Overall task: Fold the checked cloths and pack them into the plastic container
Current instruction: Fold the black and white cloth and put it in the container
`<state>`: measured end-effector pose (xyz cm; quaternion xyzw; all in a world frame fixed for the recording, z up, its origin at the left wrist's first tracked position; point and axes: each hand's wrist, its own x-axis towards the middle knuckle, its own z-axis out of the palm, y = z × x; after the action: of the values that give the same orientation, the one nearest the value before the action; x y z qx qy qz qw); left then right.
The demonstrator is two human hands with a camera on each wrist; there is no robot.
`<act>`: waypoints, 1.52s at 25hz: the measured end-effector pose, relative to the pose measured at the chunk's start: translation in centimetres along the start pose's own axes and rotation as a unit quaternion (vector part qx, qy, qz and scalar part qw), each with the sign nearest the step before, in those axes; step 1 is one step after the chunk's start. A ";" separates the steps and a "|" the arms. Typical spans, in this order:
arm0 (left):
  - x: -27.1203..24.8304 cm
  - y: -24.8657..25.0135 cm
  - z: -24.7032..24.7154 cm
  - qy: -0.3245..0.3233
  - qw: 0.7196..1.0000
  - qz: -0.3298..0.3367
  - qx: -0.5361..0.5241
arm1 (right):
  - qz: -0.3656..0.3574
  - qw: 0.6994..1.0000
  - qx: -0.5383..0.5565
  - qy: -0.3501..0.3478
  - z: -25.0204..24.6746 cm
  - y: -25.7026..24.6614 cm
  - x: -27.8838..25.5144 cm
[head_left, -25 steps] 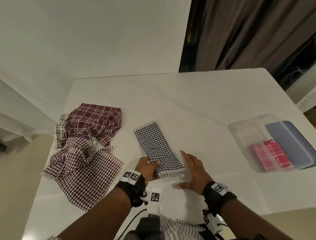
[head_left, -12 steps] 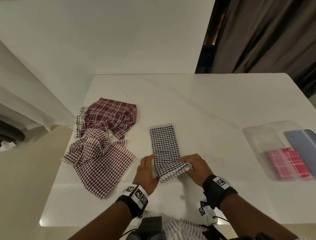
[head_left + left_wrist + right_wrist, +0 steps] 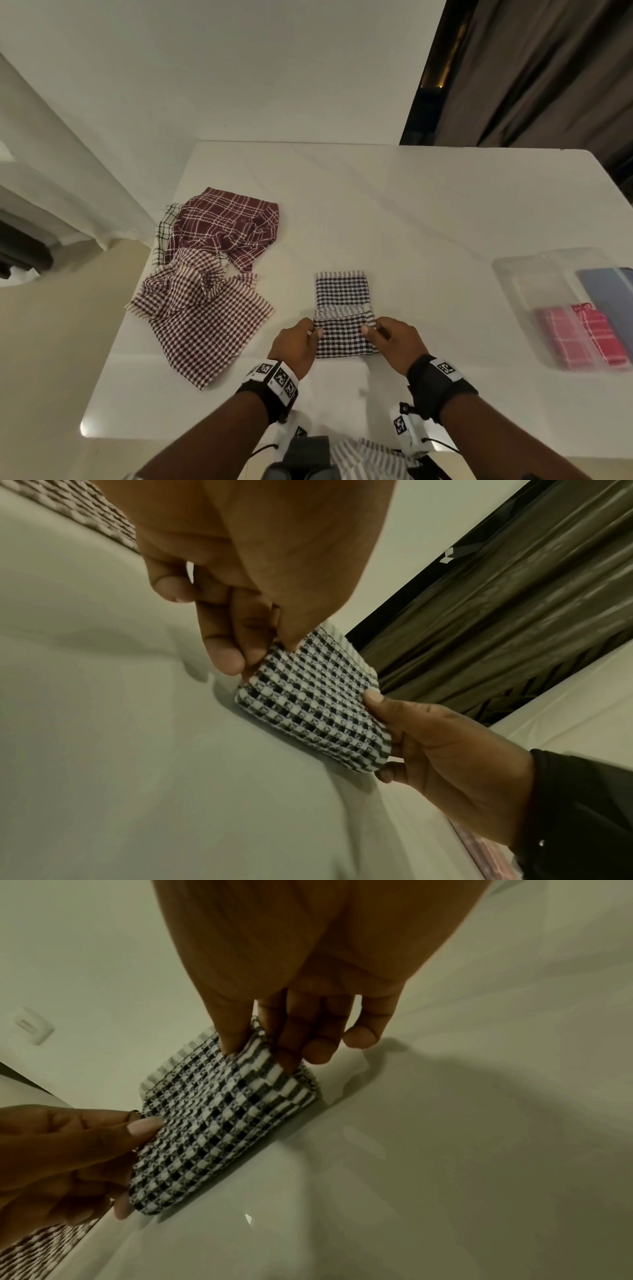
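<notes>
A black-and-white checked cloth (image 3: 342,308) lies on the white table (image 3: 394,212), its near end lifted and folded away from me over the rest. My left hand (image 3: 297,342) pinches the left corner of the lifted flap (image 3: 308,702). My right hand (image 3: 394,337) pinches the right corner (image 3: 226,1118). A pile of maroon checked cloths (image 3: 212,274) lies loose at the left. The clear plastic container (image 3: 534,274) sits at the right edge, holding folded pink cloths (image 3: 582,339).
A blue lid (image 3: 609,294) lies in or beside the container. The table's near edge runs just behind my wrists. A white wall stands behind the table and dark curtains (image 3: 548,68) hang at the back right.
Both hands took hold of the near end of the black-and-white cloth and carried it up and away from me, so the long strip is now doubled over. The camera view shifted left.
</notes>
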<state>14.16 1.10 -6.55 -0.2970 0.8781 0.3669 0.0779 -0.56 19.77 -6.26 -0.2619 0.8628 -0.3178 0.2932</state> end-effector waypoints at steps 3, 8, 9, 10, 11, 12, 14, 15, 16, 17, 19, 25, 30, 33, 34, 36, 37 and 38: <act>0.3 0.0 0.6 -0.002 0.999 -0.030 0.010 | 0.035 0.999 -0.001 0.000 0.4 0.6 0.1; 0.6 -0.2 1.2 0.000 0.998 -0.052 0.021 | 0.056 0.998 -0.019 -0.006 0.7 0.9 0.4; 0.5 -0.2 1.4 0.001 0.998 -0.055 0.023 | 0.052 0.998 -0.019 -0.011 0.7 0.9 0.4; 0.5 -0.2 1.5 0.002 0.998 -0.061 0.019 | 0.049 0.998 -0.022 -0.019 0.7 0.8 0.5; 0.4 -0.2 1.6 0.007 0.998 -0.065 0.001 | 0.045 0.999 -0.020 -0.021 0.5 0.6 0.6; 0.3 -0.1 1.6 0.014 0.997 -0.067 -0.025 | 0.039 0.999 -0.014 -0.014 0.3 0.5 0.6; -0.1 0.2 1.4 0.044 0.997 -0.044 -0.035 | 0.000 1.000 -0.011 0.029 -0.1 0.2 0.3; -0.2 0.3 1.3 0.073 0.997 -0.005 0.000 | -0.033 0.998 -0.032 0.049 -0.3 0.1 0.1; -0.4 0.5 1.3 0.099 0.993 0.045 0.045 | -0.073 0.993 -0.067 0.059 -0.3 0.0 -0.2; -0.6 0.9 1.2 0.112 0.985 0.097 0.083 | -0.119 0.985 -0.111 0.051 -0.1 -0.2 -0.3; -0.8 1.2 1.8 0.068 0.968 0.184 0.157 | -0.192 0.959 -0.210 -0.011 0.8 -0.3 -0.4; -0.7 -0.9 3.7 -0.090 0.936 0.184 0.284 | -0.217 0.904 -0.358 -0.089 2.8 2.1 0.2; -0.4 -1.7 4.0 -0.071 0.934 0.195 0.291 | -0.222 0.907 -0.344 -0.099 2.8 2.6 0.4; -0.5 -1.2 3.9 -0.073 0.935 0.191 0.291 | -0.215 0.909 -0.340 -0.106 2.8 2.6 0.5; -0.6 -0.9 3.7 -0.067 0.934 0.192 0.295 | -0.218 0.910 -0.342 -0.093 2.9 2.6 0.5; -0.3 -0.3 3.7 -0.065 0.933 0.187 0.302 | -0.226 0.910 -0.343 -0.063 2.8 2.2 0.5; -0.3 0.1 3.7 -0.074 0.936 0.180 0.293 | -0.229 0.910 -0.342 -0.055 2.6 1.8 0.6; -0.2 0.3 3.8 -0.073 0.942 0.181 0.273 | -0.233 0.909 -0.343 -0.047 2.4 1.4 0.7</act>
<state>13.85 4.00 -8.95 -0.0729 0.9755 0.1414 0.1518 0.20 19.31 -9.05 -0.5548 0.8182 -0.0492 0.1426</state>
